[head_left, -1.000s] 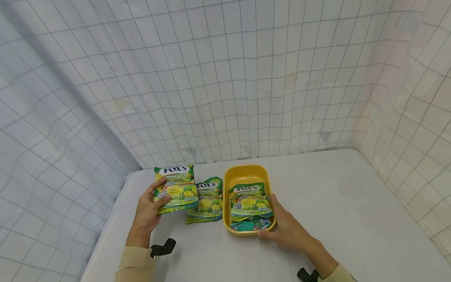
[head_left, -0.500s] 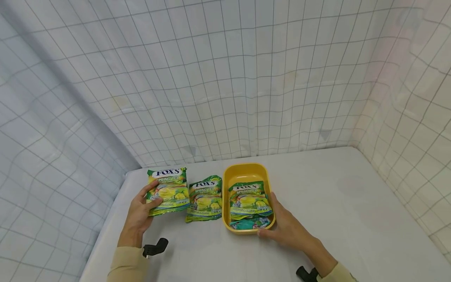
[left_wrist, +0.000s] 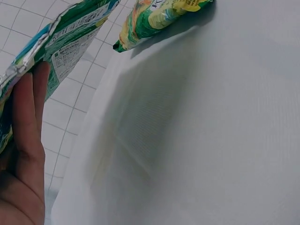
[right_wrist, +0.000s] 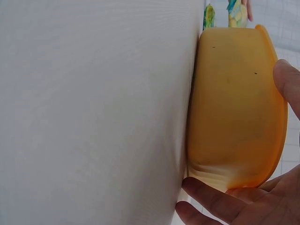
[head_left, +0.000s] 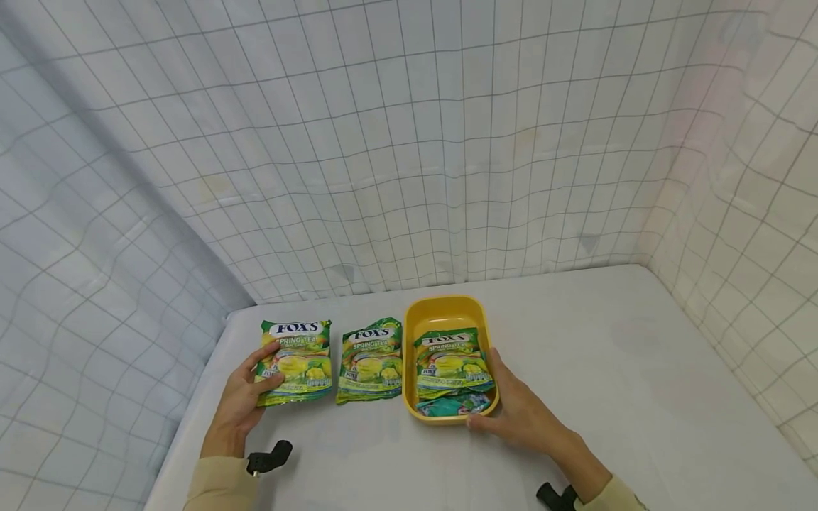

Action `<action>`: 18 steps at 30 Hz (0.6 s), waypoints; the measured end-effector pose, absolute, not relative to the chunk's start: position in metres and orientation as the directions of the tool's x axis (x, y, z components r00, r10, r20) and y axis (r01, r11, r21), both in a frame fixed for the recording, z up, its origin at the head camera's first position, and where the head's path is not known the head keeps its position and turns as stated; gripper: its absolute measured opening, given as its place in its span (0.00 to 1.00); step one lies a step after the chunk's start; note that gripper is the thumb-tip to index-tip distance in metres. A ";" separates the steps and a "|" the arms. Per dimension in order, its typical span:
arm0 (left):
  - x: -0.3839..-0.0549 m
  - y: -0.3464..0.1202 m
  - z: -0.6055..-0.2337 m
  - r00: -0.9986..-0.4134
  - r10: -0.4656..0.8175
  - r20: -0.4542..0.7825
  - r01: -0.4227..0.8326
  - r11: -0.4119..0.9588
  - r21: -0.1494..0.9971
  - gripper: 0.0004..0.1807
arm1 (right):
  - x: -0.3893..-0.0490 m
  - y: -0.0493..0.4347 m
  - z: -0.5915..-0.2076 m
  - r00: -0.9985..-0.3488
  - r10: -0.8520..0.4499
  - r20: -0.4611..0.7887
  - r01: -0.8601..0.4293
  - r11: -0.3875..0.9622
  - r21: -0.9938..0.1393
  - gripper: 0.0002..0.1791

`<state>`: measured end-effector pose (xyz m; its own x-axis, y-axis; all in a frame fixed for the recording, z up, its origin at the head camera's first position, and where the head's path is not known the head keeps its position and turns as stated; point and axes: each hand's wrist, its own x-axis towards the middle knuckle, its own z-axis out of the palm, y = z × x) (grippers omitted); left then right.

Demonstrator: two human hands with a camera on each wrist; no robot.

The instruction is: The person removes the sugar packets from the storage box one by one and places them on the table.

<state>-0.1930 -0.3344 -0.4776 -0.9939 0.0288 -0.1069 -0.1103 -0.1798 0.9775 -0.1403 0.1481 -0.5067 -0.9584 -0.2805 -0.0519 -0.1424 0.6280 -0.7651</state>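
In the head view, a Fox's packet (head_left: 303,376) is pinched by the left hand (head_left: 239,399), and a yellow tub (head_left: 445,312) is gripped by the right hand (head_left: 522,410). Left wrist: the packet is held above the counter (left_wrist: 211,140). Right wrist: the tub is seen resting there.

Left grip (head_left: 241,397): positioned left of the yellow container (head_left: 445,312), thumb and fingers set in a pinch. Left forearm (head_left: 221,482): sleeved, angled from the container's near left. Right grip (head_left: 516,410): placed at the container's near right corner, thumb (head_left: 483,424) touching the rim, fingers (head_left: 498,363) along the right side. Right forearm (head_left: 581,461): angled from the near right.
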 end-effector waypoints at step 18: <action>-0.191 -0.346 -0.503 -0.985 0.042 -0.169 -0.172 -0.095 0.980 0.36 | -0.140 0.148 -0.508 -0.961 -0.270 -0.054 -0.133 0.627 -0.768 0.75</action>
